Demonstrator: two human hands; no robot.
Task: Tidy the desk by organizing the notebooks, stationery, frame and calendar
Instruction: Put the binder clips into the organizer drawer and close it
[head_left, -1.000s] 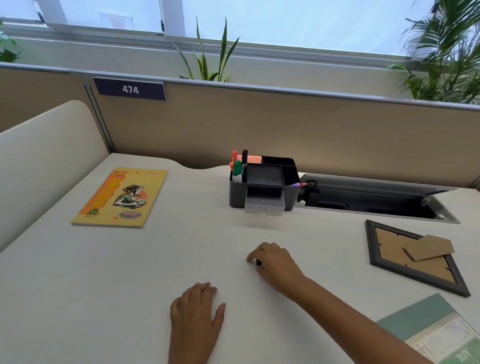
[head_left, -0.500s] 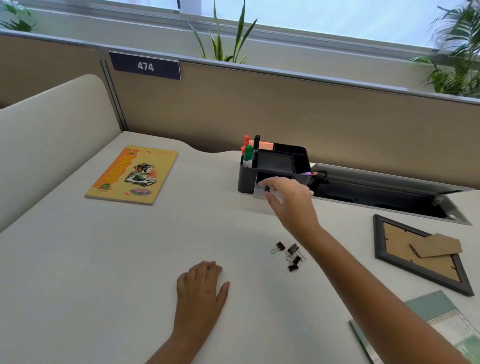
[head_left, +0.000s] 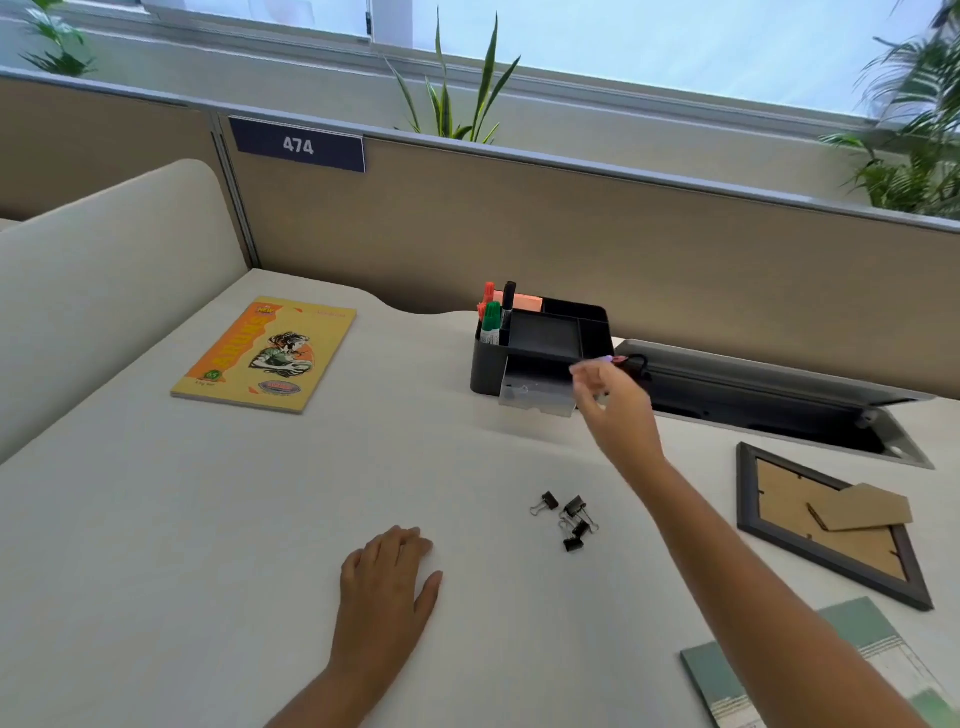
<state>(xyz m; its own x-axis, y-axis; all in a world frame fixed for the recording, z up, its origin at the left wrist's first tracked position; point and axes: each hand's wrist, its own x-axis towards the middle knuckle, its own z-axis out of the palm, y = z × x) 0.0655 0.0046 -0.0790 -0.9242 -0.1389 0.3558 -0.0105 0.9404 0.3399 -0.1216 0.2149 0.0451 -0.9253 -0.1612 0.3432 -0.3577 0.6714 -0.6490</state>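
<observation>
Right hand (head_left: 608, 402) hovers released over the organizer's clear drawer (head_left: 537, 397); left hand (head_left: 387, 577) lies flat, released, on the counter (head_left: 208, 519); binder clips (head_left: 569, 519) between them could scatter if swept carelessly.

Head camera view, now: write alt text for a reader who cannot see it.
A person's right hand reaches with loosely spread fingers over the clear drawer pulled out of a black desk organizer, while the left hand rests flat on the white desk. Loose binder clips lie between the hands; an orange notebook lies left, a face-down picture frame right.
</observation>
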